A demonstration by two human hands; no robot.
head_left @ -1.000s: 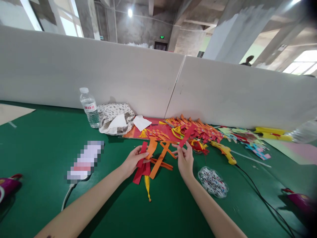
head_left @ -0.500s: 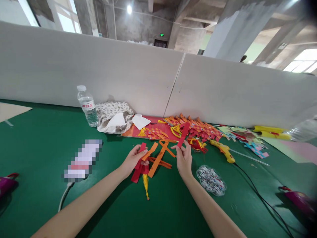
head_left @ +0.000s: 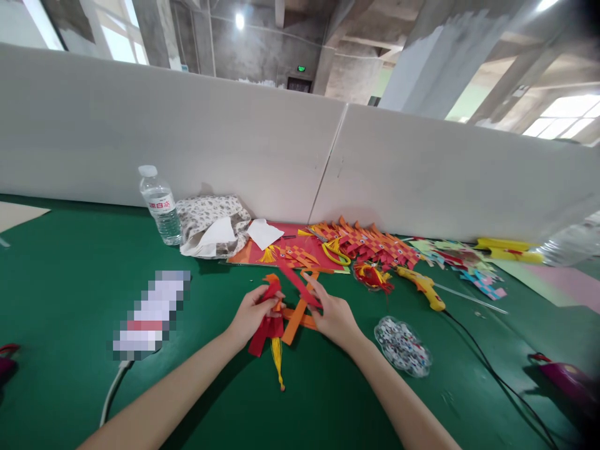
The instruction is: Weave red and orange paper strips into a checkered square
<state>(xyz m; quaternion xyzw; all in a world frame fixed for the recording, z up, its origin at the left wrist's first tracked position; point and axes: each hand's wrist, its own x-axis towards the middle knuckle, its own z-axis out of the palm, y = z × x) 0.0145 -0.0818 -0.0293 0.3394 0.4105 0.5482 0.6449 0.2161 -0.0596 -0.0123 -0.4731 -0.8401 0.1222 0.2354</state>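
My left hand (head_left: 255,315) pinches a bundle of red and orange paper strips (head_left: 272,290) over the green table. Below it a yellow tassel (head_left: 277,362) lies on the tabletop. My right hand (head_left: 332,312) has its thumb and fingers closed on a single red paper strip (head_left: 300,284), which slants up to the left. Between the hands, loose orange paper strips (head_left: 295,320) cross one another. Where the strips meet inside my left fingers is hidden.
Woven red and orange paper fish (head_left: 370,240) are piled at the back, near yellow-handled scissors (head_left: 335,254). A yellow glue gun (head_left: 424,287) and a tray of googly eyes (head_left: 402,345) are on the right. A water bottle (head_left: 160,206), tissue pack (head_left: 213,219) and blurred-out phone (head_left: 152,312) are leftward.
My right hand has come left and lower with its red strip, close to my left hand. The strips in my left hand have shifted; their ends now point up more.
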